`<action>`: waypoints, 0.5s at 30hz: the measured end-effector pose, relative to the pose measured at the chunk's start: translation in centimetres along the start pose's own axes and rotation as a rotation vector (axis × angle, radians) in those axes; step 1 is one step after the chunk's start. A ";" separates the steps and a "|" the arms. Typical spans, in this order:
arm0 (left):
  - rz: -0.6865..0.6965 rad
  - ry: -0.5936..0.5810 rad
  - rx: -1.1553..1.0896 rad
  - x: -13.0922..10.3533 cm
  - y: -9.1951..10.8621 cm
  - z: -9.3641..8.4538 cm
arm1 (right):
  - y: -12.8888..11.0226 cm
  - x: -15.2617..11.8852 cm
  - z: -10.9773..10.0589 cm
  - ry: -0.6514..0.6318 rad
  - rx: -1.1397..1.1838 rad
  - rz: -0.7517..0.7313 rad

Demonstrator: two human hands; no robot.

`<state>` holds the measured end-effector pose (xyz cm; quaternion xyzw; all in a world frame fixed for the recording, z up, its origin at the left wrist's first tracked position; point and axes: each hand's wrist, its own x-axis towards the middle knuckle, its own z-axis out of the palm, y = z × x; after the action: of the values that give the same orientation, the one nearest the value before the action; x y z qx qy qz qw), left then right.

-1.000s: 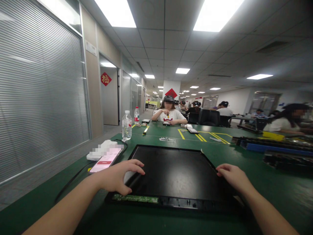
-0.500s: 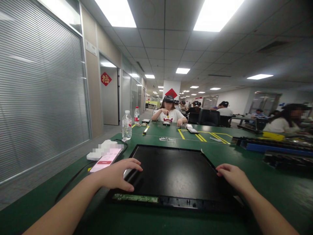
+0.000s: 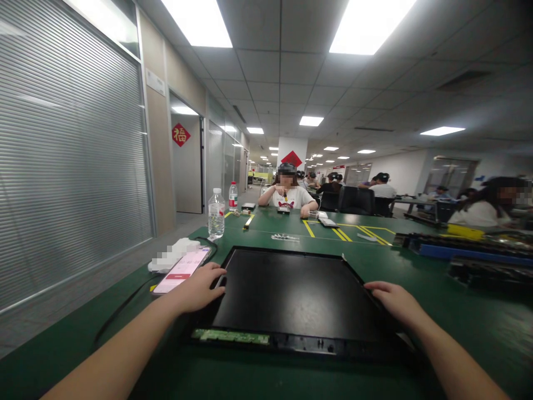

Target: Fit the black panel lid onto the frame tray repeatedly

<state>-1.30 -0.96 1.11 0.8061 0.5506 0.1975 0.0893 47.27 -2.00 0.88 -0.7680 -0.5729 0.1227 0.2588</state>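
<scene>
Black panel point(image 3: 300, 294), face up, lies flat on green table point(image 3: 478, 344), directly btwn the hands; dark rim point(image 3: 283, 251) runs round it. Green PCB point(image 3: 231, 336) sits along near edge, toward L end.

L hand point(image 3: 205, 288): at L edge of panel, fingers apart and bent over the rim; grip vs. light contact cannot be told. R hand point(image 3: 393, 300): at R edge, fingertips at the rim, thumb mostly hidden; cannot tell if pinching.

Adj. L hand: phone point(image 3: 181, 273), screen lit; black cable point(image 3: 114, 318) trails nearby on table. Beyond phone: clear bottle w/ white cap point(image 3: 216, 216), upright; red-capped bottle point(image 3: 232, 197) farther back. White strips point(image 3: 285, 238) lie past far edge of panel. Far R: blue-sided item point(image 3: 470, 250) among dark parts. Co-worker point(image 3: 293, 195) seated opp.
</scene>
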 end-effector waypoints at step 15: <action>-0.013 -0.032 0.034 0.1 0.7 -0.5 | -0.3 -0.6 0.6 -0.098 0.104 -0.009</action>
<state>-0.89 -1.15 1.84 0.8070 0.5577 0.1744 0.0856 46.50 -2.31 0.46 -0.7439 -0.5812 0.1886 0.2707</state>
